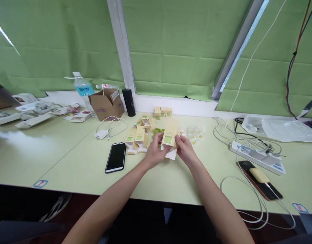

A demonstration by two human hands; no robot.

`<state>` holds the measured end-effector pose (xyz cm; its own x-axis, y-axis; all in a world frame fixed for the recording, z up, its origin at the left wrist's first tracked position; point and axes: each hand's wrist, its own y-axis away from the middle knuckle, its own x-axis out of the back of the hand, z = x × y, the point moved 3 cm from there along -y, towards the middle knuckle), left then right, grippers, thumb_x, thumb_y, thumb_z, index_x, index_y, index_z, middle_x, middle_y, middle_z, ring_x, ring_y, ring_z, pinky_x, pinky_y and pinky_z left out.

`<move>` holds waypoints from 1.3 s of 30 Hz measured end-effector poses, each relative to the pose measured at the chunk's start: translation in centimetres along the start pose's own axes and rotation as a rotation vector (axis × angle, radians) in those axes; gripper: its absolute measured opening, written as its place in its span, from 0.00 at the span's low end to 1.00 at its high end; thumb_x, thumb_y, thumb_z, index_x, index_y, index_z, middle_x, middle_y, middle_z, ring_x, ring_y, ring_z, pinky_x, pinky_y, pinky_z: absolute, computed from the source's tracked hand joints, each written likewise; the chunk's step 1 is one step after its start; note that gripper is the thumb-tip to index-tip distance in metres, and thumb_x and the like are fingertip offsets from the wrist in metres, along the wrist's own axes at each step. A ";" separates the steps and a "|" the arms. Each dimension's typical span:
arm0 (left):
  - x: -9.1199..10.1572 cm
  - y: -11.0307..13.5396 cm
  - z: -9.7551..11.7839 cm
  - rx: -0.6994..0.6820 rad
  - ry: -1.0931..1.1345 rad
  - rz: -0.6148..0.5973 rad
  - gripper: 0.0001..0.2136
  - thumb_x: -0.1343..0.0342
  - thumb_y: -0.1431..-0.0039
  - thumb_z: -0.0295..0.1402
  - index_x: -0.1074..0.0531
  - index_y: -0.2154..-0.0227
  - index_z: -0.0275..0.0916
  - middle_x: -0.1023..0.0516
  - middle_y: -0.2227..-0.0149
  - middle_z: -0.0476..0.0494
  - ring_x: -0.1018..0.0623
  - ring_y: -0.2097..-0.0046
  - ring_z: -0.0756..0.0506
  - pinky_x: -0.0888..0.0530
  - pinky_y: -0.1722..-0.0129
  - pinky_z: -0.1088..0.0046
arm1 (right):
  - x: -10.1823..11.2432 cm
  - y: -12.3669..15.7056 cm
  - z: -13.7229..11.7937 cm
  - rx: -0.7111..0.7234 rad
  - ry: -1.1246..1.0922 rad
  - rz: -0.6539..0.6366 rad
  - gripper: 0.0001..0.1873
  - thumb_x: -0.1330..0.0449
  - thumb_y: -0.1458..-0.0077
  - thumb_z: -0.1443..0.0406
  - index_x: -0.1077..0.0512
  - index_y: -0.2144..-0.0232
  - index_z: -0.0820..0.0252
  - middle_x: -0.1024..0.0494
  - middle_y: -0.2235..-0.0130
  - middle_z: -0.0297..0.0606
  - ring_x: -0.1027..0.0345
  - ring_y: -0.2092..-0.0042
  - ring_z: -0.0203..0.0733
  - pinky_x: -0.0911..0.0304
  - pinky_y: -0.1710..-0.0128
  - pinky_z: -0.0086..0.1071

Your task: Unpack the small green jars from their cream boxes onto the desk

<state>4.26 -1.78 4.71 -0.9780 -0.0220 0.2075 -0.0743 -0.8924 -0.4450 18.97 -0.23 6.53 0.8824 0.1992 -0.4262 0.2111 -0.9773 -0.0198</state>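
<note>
Grasping an open-ended cream cardboard carton [168, 138] between left hand [158, 149] and right hand [185, 149], you have it just above the pale-green counter [82, 162]. Closed beige cardboard boxes [163, 112] stand behind, apparently done; open green-labelled cartons [139, 138] leftward likely remain.

On my feed, the left forearm [120, 190] and right forearm [214, 195] are bare as far as I can see, slim and tapering towards the wrists [146, 164]. The left hand [156, 151] and right hand [185, 149] look ungloved to me; clothing lower down I can't make out.
</note>
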 end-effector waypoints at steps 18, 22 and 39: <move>0.3 -0.4 0.2 -0.040 0.153 -0.118 0.19 0.40 0.39 0.51 0.23 0.61 0.37 0.22 0.67 0.42 0.23 0.62 0.42 0.27 0.66 0.69 | 1.4 0.3 -0.4 0.210 0.062 0.262 0.24 0.21 0.64 0.52 0.18 0.66 0.59 0.13 0.63 0.41 0.20 0.65 0.49 0.24 0.62 0.42; 0.1 -0.4 0.5 0.024 0.177 -0.111 0.21 0.41 0.39 0.54 0.23 0.66 0.37 0.23 0.69 0.43 0.25 0.65 0.45 0.29 0.67 0.70 | 1.6 0.3 -0.3 0.242 0.089 0.290 0.22 0.22 0.62 0.52 0.18 0.67 0.58 0.13 0.65 0.40 0.20 0.66 0.49 0.24 0.64 0.42; 2.0 -1.6 -0.7 0.212 0.258 0.045 0.23 0.36 0.46 0.56 0.30 0.76 0.39 0.31 0.76 0.49 0.30 0.72 0.48 0.28 0.71 0.70 | 1.4 -0.1 -0.1 0.158 0.233 0.167 0.27 0.24 0.62 0.48 0.20 0.65 0.60 0.17 0.74 0.37 0.30 0.77 0.40 0.39 0.80 0.31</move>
<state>2.28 -0.06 5.28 -0.9985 0.0266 -0.0475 -0.0138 -0.9676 -0.2523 20.20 0.10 6.00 0.9757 0.0282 -0.2175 0.0030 -0.9933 -0.1153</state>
